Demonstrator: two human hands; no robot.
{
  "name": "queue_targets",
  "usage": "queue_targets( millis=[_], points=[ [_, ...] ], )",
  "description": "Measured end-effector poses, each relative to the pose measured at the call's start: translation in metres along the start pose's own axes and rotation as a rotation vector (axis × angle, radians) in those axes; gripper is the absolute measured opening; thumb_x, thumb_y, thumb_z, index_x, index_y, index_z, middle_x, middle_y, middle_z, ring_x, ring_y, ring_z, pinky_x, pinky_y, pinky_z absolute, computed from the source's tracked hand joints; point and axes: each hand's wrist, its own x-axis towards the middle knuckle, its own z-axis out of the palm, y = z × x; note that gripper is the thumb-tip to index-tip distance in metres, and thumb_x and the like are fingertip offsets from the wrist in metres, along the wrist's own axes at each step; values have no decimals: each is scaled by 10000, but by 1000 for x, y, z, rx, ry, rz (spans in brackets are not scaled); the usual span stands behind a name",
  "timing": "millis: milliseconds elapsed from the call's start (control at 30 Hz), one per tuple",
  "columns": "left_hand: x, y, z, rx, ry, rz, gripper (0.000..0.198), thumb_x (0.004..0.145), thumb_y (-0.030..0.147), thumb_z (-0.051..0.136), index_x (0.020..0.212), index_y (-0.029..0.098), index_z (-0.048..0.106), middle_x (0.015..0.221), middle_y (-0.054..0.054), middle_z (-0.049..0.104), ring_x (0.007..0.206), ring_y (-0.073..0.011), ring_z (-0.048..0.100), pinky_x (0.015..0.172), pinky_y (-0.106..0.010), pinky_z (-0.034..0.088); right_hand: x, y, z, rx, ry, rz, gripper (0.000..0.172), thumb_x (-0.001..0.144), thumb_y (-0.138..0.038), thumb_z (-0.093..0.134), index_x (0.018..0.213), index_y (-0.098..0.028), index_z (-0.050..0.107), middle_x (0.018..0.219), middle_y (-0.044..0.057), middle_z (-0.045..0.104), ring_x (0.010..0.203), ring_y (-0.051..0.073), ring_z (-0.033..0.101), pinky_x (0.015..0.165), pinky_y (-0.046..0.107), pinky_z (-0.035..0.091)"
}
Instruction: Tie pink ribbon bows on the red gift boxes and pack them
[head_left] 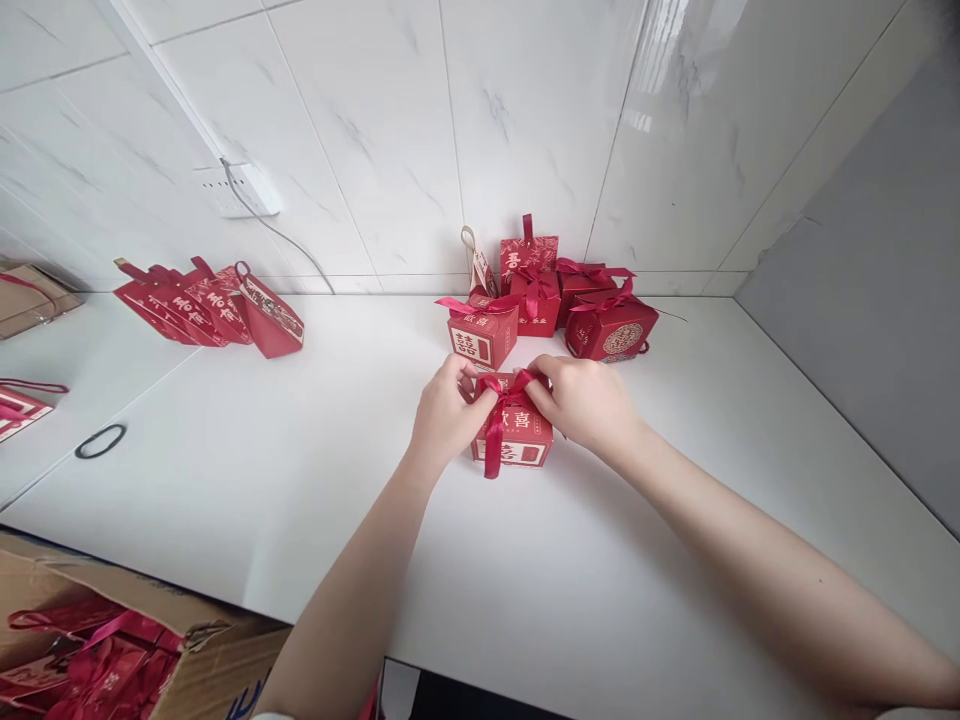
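A small red gift box [517, 438] with white printed characters sits on the white counter [300, 480] in the middle. A red ribbon [496, 430] runs over its top and hangs down its front. My left hand [448, 412] pinches the ribbon at the box's top left. My right hand [581, 400] pinches the ribbon at the top right. Both hands rest against the box.
Several finished red ribboned boxes [555, 300] stand behind against the tiled wall. Flat folded red boxes [210, 305] lie at the back left. A cardboard carton [127, 650] holding red items sits at the lower left. A black ring [100, 441] lies on the left counter.
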Motion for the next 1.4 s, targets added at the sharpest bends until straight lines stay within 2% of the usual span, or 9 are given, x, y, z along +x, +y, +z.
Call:
queue_targets(
  millis=[100, 300, 533, 700, 800, 867, 1000, 1233, 1400],
  points=[
    [1, -2, 1, -57, -80, -68, 174, 797, 267, 582, 673, 207, 476, 619, 36, 480, 593, -120, 442, 561, -243, 349, 0, 0, 1, -8, -4, -11, 227, 913, -247, 476, 799, -202, 667, 720, 48, 705, 578, 198, 594, 508, 310, 260],
    [-1, -5, -3, 101, 53, 125, 327, 815, 212, 548, 570, 182, 334, 631, 22, 392, 612, -115, 393, 558, -253, 305, 0, -1, 5, -58, -31, -47, 272, 912, -185, 441, 836, -187, 703, 792, 66, 731, 624, 197, 621, 527, 315, 256],
    [-3, -11, 0, 91, 76, 153, 368, 839, 205, 540, 584, 180, 275, 605, 32, 340, 574, -103, 323, 530, -255, 265, -1, -4, 3, -77, -93, -8, 301, 927, -168, 389, 826, -173, 672, 823, 69, 728, 648, 185, 630, 542, 309, 243],
    [-6, -11, 3, 24, 100, 104, 356, 822, 186, 547, 586, 179, 281, 611, 32, 342, 578, -99, 328, 525, -246, 267, -3, -3, 5, -23, -76, 22, 307, 944, -191, 379, 839, -183, 667, 842, 59, 728, 665, 195, 638, 554, 312, 264],
    [-7, -11, 4, 2, 111, 64, 349, 814, 188, 547, 583, 178, 287, 616, 32, 345, 583, -95, 333, 532, -237, 276, -4, -2, 7, 49, -55, 57, 294, 936, -193, 380, 914, -198, 673, 914, 53, 738, 718, 211, 653, 573, 311, 289],
    [-8, -12, 4, 0, 78, 21, 361, 827, 217, 540, 588, 180, 272, 597, 35, 322, 578, -96, 320, 531, -237, 270, -4, -2, 8, 103, -54, 88, 285, 925, -192, 383, 976, -201, 664, 940, 59, 738, 737, 220, 653, 583, 309, 306],
    [-9, -13, 4, -10, -40, -110, 410, 862, 316, 521, 601, 185, 234, 557, 40, 269, 542, -93, 270, 498, -250, 215, -3, 0, 8, 142, -110, 131, 279, 936, -219, 363, 959, -191, 640, 812, 77, 716, 676, 232, 629, 568, 307, 312],
    [-10, -13, 6, 39, 6, -28, 414, 886, 314, 493, 595, 180, 230, 554, 36, 274, 541, -93, 269, 510, -258, 223, -2, -2, 7, 134, -123, 123, 351, 935, -180, 328, 1047, -195, 660, 935, 98, 745, 758, 257, 671, 602, 318, 345],
    [-10, -14, 9, -66, 4, -72, 402, 881, 317, 501, 585, 181, 266, 560, 34, 317, 550, -96, 298, 512, -251, 241, -3, -2, 9, 147, -127, 152, 448, 943, -201, 307, 1245, -212, 637, 1037, 102, 753, 851, 286, 699, 665, 342, 420]
  ],
)
